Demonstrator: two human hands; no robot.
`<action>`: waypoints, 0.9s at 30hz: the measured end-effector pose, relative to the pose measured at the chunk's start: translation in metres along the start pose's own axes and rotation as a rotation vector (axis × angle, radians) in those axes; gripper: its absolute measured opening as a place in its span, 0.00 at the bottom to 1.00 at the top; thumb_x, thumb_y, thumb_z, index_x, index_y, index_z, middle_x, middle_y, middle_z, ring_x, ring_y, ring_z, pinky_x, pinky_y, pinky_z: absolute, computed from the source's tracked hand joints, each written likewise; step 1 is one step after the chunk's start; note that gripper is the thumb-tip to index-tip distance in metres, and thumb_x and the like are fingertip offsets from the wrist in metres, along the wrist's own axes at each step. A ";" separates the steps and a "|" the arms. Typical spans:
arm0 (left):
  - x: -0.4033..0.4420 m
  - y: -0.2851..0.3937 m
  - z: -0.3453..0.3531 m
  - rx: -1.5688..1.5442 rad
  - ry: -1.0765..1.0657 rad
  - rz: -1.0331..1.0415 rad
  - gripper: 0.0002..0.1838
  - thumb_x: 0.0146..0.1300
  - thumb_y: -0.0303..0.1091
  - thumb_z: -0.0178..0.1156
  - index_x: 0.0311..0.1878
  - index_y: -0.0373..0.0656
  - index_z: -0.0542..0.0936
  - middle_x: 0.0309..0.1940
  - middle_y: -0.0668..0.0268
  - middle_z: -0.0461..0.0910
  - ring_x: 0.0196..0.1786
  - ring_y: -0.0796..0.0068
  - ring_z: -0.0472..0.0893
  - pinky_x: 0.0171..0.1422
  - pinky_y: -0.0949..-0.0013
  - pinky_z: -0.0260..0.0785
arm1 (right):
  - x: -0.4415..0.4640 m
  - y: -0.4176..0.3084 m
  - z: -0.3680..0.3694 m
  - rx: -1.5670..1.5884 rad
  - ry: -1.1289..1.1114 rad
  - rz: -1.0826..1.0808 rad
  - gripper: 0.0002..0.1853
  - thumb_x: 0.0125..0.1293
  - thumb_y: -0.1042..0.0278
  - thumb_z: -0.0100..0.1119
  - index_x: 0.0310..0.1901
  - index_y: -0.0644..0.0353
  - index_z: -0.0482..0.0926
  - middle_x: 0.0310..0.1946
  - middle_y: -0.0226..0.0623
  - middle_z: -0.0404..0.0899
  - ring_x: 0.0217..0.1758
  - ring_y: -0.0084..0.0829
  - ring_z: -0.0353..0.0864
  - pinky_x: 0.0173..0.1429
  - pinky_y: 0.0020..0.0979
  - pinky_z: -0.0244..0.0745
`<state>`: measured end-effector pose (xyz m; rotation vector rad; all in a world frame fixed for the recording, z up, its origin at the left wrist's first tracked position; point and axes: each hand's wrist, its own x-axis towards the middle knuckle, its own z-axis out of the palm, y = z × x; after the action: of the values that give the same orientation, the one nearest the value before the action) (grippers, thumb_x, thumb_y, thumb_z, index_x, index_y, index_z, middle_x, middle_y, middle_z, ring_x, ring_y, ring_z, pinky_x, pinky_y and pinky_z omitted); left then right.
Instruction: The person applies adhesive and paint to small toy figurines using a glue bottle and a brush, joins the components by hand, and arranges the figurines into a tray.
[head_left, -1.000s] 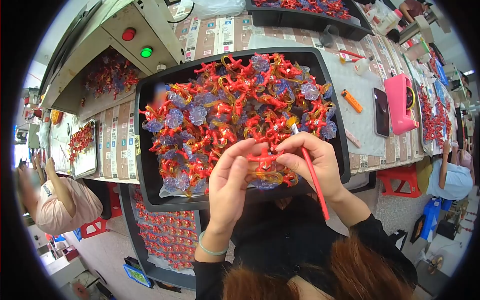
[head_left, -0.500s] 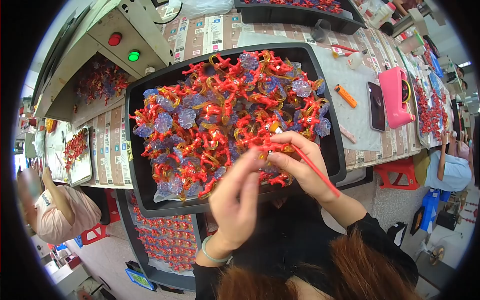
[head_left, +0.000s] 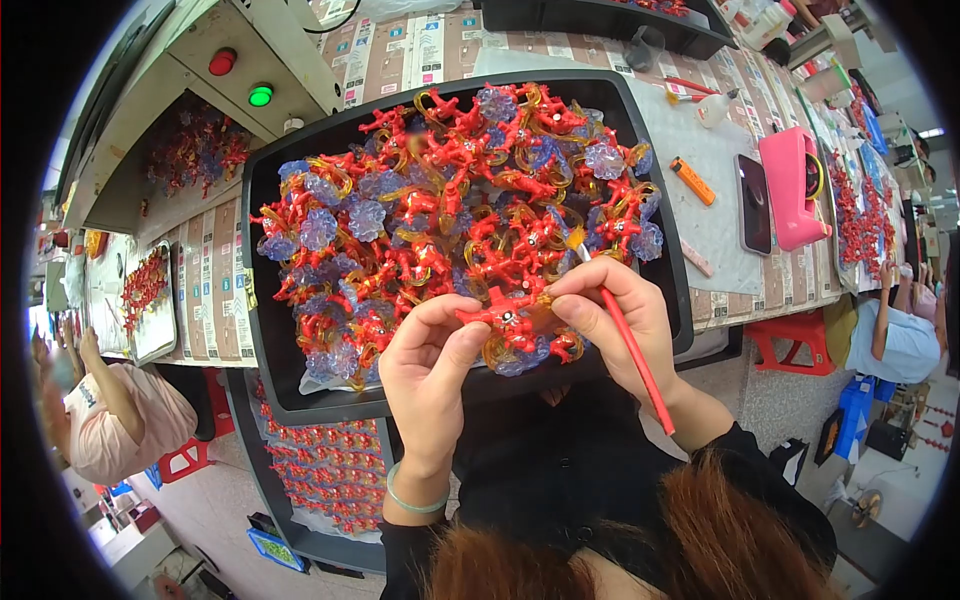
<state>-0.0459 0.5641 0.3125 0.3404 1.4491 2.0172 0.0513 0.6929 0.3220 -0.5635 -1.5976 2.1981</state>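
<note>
My left hand pinches one end of a small red figurine between thumb and fingertips. My right hand touches the figurine's other end, by a translucent yellow part, with thumb and forefinger. Tucked in that same hand is a paintbrush with a red handle, its yellowish bristles pointing away from me. Below and beyond both hands is a black tray, heaped with red figurines that have clear yellow loops and purple-blue flower-like bases.
Right of the tray lie an orange lighter, a phone and a pink tape dispenser. A machine with red and green buttons stands at left. Below is a crate of figurines in rows. Co-workers sit either side.
My left hand, blurred before, has moved to the figurine and taken hold of one end. The figurine has shifted slightly left and down. The paintbrush has turned a little more upright.
</note>
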 end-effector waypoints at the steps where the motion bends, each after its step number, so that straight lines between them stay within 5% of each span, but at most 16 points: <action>1: 0.000 0.000 0.000 -0.034 -0.006 -0.013 0.09 0.54 0.22 0.54 0.39 0.33 0.72 0.31 0.67 0.74 0.34 0.85 0.72 0.39 0.83 0.63 | -0.001 -0.002 0.001 -0.011 -0.002 -0.024 0.05 0.59 0.76 0.49 0.36 0.67 0.70 0.30 0.36 0.75 0.36 0.22 0.76 0.41 0.22 0.72; 10: 0.001 0.000 0.001 -0.161 -0.033 -0.062 0.09 0.54 0.21 0.53 0.40 0.32 0.72 0.32 0.64 0.75 0.35 0.82 0.73 0.41 0.81 0.65 | -0.004 0.000 -0.001 -0.184 0.017 -0.191 0.05 0.56 0.79 0.53 0.35 0.65 0.72 0.31 0.32 0.74 0.33 0.19 0.74 0.37 0.19 0.69; 17: -0.004 0.000 0.005 0.101 -0.014 0.103 0.08 0.55 0.23 0.53 0.39 0.34 0.71 0.31 0.65 0.74 0.33 0.83 0.73 0.41 0.79 0.66 | 0.005 0.003 0.001 0.433 -0.094 0.228 0.17 0.56 0.75 0.53 0.47 0.62 0.63 0.39 0.35 0.70 0.42 0.22 0.71 0.46 0.23 0.68; 19: -0.006 -0.004 0.011 0.126 0.015 0.159 0.09 0.56 0.24 0.53 0.40 0.34 0.70 0.32 0.64 0.73 0.32 0.82 0.73 0.41 0.79 0.66 | 0.002 0.000 0.002 0.229 -0.084 0.157 0.17 0.56 0.75 0.53 0.48 0.63 0.63 0.40 0.35 0.69 0.42 0.21 0.71 0.47 0.23 0.68; 27: 0.002 0.001 -0.002 -0.123 -0.199 -0.256 0.08 0.58 0.29 0.51 0.36 0.34 0.72 0.30 0.62 0.76 0.30 0.77 0.76 0.37 0.77 0.68 | 0.002 -0.015 -0.004 -0.197 -0.160 0.058 0.14 0.51 0.76 0.56 0.42 0.65 0.70 0.32 0.28 0.70 0.35 0.16 0.69 0.40 0.19 0.67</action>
<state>-0.0488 0.5636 0.3127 0.2790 1.1774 1.8019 0.0524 0.7012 0.3350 -0.5048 -1.9191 2.1895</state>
